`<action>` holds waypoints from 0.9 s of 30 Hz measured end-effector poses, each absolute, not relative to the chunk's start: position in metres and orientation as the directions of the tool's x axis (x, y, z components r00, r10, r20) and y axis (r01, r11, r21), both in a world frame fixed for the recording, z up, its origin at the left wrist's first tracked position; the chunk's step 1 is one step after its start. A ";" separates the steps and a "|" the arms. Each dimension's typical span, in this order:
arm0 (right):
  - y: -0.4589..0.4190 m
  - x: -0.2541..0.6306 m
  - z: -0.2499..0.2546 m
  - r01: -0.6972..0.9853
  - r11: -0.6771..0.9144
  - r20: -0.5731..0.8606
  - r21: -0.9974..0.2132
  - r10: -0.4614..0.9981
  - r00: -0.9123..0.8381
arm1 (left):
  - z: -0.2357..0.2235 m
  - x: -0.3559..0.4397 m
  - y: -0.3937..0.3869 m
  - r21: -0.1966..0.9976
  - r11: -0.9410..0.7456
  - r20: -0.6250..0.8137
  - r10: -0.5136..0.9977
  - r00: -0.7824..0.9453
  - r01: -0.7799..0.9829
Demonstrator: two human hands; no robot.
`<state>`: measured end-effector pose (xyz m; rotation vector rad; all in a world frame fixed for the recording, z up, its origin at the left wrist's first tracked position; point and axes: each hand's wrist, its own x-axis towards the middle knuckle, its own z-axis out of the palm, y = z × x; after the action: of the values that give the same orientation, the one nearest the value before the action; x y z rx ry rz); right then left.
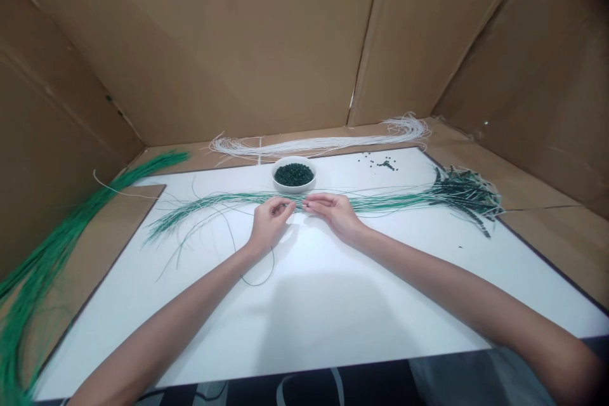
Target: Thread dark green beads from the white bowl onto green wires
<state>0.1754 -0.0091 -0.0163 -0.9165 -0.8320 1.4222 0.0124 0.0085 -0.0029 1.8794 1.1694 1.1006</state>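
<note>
your left hand [270,225] and right hand [333,216] are clenched, fingertips pinching a long bundle of thin green strands [223,202] that lies across the white desk [304,311], just below a round white bowl [294,159] of dark green beads [294,174].

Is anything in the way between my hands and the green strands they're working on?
Nothing visible: the left hand and right hand are both already on the bundle of green strands, with only strands between them. The white bowl of dark beads sits just beyond the hands.

Makeshift workstation [304,311]; cardboard walls [200,44]
</note>
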 end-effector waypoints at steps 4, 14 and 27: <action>-0.009 0.178 -0.015 -0.437 -0.091 -0.073 -0.895 0.996 -0.057 | -0.002 0.013 0.007 0.826 -0.421 0.343 0.903 0.257 0.375; 0.008 0.183 0.017 -0.163 0.185 0.187 -0.969 0.982 0.006 | -0.004 0.013 0.007 0.840 -0.402 0.364 0.916 0.171 0.365; 0.097 0.182 0.043 0.350 0.200 0.179 -0.915 0.979 -0.092 | -0.008 0.012 0.010 0.854 -0.370 0.337 0.929 0.153 0.365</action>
<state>0.1824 0.0966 0.0432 -1.2884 -1.6024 0.9075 0.0124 0.0103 -0.0083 1.8287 1.2336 1.1967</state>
